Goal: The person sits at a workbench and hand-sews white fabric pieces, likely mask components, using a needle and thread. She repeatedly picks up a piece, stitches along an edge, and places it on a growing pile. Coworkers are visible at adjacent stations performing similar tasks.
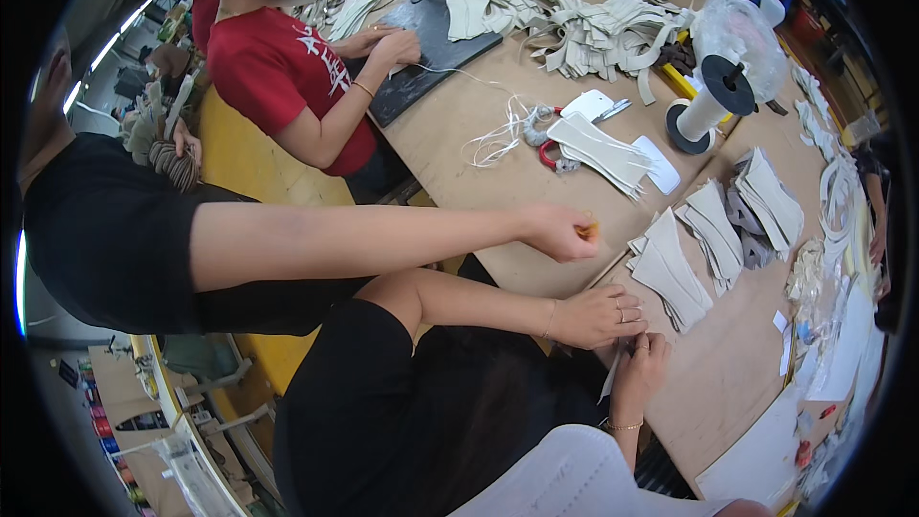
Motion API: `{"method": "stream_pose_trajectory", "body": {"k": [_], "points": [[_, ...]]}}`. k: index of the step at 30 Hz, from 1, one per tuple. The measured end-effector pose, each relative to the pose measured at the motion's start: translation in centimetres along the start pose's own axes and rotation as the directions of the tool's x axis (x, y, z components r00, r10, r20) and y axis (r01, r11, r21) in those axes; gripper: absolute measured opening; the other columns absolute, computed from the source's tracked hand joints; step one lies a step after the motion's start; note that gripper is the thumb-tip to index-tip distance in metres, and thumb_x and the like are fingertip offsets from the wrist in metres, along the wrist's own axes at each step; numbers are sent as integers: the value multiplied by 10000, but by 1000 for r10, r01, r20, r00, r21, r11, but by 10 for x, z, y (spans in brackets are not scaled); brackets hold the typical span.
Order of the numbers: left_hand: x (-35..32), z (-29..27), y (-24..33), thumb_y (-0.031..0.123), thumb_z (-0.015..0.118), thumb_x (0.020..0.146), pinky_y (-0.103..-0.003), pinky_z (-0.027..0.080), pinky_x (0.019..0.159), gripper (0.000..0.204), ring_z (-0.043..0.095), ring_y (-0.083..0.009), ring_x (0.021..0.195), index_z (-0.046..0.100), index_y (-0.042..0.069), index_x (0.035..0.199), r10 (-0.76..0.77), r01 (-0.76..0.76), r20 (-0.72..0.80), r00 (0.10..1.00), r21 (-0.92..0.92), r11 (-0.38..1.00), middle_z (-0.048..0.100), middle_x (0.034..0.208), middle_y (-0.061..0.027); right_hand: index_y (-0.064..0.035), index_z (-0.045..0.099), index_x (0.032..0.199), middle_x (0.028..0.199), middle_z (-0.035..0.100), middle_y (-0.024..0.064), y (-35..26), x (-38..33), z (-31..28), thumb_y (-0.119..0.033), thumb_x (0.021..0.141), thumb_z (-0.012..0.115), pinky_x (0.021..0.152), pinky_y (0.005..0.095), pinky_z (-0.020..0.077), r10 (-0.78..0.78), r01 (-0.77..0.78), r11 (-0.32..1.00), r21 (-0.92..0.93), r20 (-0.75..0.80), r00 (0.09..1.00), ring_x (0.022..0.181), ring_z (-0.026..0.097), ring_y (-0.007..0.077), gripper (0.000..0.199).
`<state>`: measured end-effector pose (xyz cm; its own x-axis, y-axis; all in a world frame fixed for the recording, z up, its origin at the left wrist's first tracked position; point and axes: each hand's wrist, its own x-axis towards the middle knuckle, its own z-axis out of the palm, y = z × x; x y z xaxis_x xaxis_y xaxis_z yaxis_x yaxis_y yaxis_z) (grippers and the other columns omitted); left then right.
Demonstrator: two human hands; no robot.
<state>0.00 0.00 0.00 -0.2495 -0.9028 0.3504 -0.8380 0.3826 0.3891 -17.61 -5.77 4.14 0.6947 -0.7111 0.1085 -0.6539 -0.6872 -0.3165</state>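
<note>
Left hand (pixel 601 317): at the table (pixel 729 354) edge, fingers bent, ringed, fingertips meeting those of the right hand.
Right hand (pixel 639 378): just beside it, fingers curled inward, bracelet at the wrist.
Strip (pixel 609 379): one, pale, narrow; located at the table edge, below the left hand and beside the right, partly hidden. Whether either hand is clamped on it cannot be told.
Step in hand, as judged: close fingertip work on the strip, both hands together. Next move, as judged: calls for one hand steadying, the other's fingertips free to pinch.
Stacks: pale, flared pieces; the nearest (pixel 669 271) just beyond the left hand, another (pixel 712 235) behind it.
Co-worker's hand (pixel 563 233): reached across from the left, closed about a small orange item (pixel 589 230).
Scissors (pixel 548 155): red-handled, partly covered by pale pieces.
Spool (pixel 710 105): white, black-flanged, farther back.
Board (pixel 440 50): dark, before a red-shirted co-worker (pixel 278 77).
</note>
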Motion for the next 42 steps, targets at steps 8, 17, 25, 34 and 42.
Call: {"method": "stream_pose_trajectory", "body": {"k": [8,17,25,34,42], "points": [[2,-9,7,199,642,804,-458,450,999,481,564,-307,1217,588,25,1248,28,-33,42,999,120,992,608,1279,-159,-16,707,993,842,582,123,-2,-5,-23,-36,878,713,704,384,503,193,-183,944,275,-9,981,760,603,308,117],[3,-11,4,167,711,759,-463,394,1084,540,504,-264,1331,612,56,1278,-58,56,20,998,78,995,596,1350,-106,-12,723,1020,830,583,111,12,-13,-30,0,849,740,679,335,500,201,-225,872,435,102,974,718,606,235,173],[3,-13,10,150,684,826,-473,369,1114,512,494,-279,1348,588,57,1320,-79,73,107,991,64,995,589,1369,-116,-43,727,1032,819,568,119,18,-30,-38,-27,828,747,678,362,497,167,-182,904,387,73,983,729,613,272,205],[7,-16,9,124,647,866,-458,387,1086,459,531,-265,1305,600,85,1321,-46,34,97,994,119,992,622,1319,-89,-132,740,1089,879,602,31,23,-47,-35,-29,776,740,632,323,542,36,-37,995,98,17,999,731,658,193,330],[8,-18,10,201,678,864,-488,379,1084,466,494,-283,1329,602,132,1319,-20,-10,159,987,183,983,593,1342,-95,-172,733,1181,889,589,17,25,-50,-31,45,753,731,632,315,546,-18,18,1000,-11,23,1000,719,648,168,480]]}}
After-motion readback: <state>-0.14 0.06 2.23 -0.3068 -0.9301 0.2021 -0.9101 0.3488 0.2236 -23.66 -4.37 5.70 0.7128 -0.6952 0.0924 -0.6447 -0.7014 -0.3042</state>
